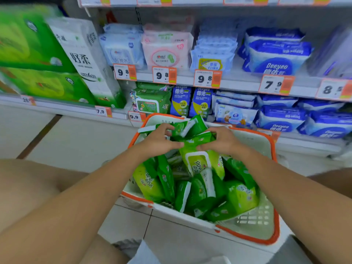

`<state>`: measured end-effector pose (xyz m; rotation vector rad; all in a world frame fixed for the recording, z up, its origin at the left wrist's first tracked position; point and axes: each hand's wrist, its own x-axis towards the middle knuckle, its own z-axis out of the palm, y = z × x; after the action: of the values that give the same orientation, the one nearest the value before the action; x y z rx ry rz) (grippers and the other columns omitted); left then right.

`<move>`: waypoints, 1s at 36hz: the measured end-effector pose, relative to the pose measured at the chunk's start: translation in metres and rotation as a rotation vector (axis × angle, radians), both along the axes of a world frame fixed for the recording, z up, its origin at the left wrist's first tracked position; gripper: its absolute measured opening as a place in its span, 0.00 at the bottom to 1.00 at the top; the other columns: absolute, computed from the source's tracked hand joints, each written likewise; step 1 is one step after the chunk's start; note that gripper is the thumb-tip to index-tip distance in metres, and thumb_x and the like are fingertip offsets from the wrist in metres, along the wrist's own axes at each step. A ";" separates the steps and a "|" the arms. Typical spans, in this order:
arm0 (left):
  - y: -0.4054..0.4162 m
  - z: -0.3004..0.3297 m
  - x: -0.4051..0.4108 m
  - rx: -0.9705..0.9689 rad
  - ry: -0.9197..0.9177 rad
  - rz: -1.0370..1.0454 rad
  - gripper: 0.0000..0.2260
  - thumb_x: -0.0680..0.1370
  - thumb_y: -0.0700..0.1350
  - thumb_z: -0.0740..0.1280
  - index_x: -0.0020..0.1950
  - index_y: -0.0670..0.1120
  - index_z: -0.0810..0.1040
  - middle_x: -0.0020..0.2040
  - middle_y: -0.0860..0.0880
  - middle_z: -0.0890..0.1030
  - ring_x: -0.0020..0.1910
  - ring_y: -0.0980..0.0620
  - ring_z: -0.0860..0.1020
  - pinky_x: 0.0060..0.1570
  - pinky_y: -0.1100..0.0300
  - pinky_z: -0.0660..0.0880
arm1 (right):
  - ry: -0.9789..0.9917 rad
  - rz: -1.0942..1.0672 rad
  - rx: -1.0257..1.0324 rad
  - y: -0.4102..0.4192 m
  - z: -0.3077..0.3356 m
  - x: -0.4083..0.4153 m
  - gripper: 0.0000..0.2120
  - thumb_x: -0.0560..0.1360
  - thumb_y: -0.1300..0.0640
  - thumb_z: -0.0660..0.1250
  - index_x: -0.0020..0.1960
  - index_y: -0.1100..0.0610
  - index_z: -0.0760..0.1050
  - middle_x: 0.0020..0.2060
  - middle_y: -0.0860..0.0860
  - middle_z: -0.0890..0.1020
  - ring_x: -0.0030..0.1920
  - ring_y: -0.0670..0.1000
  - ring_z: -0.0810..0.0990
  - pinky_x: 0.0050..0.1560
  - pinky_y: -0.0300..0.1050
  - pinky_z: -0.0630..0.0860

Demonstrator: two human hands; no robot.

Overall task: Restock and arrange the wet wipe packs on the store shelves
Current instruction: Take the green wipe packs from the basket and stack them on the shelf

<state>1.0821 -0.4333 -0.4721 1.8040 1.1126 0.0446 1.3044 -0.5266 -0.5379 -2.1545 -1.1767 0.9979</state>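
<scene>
A white basket with an orange rim (253,221) stands on the floor in front of me, filled with several green wet wipe packs (202,189). Both hands are over its far end. My left hand (160,141) grips a green pack (188,128) lifted above the pile. My right hand (221,141) holds another green pack (200,141) just below it, fingers curled round its edge. On the low shelf behind the basket, matching green packs (152,101) stand in a short row.
Blue Deeyeo wipe packs (278,58) fill the shelves at right, pink and pale blue packs (165,48) the middle shelf. Green and white tissue bundles (57,60) sit at left. Price tags (163,75) line the shelf edges. Tiled floor (76,141) lies left of the basket.
</scene>
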 end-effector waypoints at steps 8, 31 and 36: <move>0.003 0.001 0.025 -0.364 -0.184 0.024 0.50 0.60 0.59 0.83 0.76 0.58 0.61 0.71 0.53 0.73 0.65 0.51 0.76 0.66 0.48 0.72 | 0.726 -0.366 0.348 -0.012 0.093 0.007 0.18 0.67 0.65 0.77 0.55 0.58 0.79 0.37 0.50 0.87 0.34 0.48 0.85 0.31 0.41 0.79; -0.010 0.190 0.115 -0.196 -0.681 0.040 0.29 0.63 0.63 0.73 0.61 0.52 0.79 0.52 0.52 0.86 0.51 0.52 0.85 0.56 0.49 0.80 | 0.729 -0.252 0.698 -0.013 0.285 0.044 0.21 0.71 0.57 0.75 0.63 0.56 0.79 0.54 0.57 0.85 0.53 0.61 0.85 0.55 0.63 0.80; 0.052 0.256 0.160 0.569 -0.595 -0.026 0.23 0.76 0.65 0.64 0.63 0.51 0.78 0.53 0.52 0.84 0.50 0.53 0.81 0.52 0.58 0.76 | 0.546 -0.212 0.644 0.005 0.357 0.095 0.21 0.69 0.59 0.76 0.61 0.60 0.80 0.51 0.60 0.86 0.47 0.60 0.86 0.46 0.56 0.83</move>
<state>1.2419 -0.3812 -0.2161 2.0880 0.6749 0.9002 1.3993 -0.5212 -0.1805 -1.3504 -0.8258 0.8757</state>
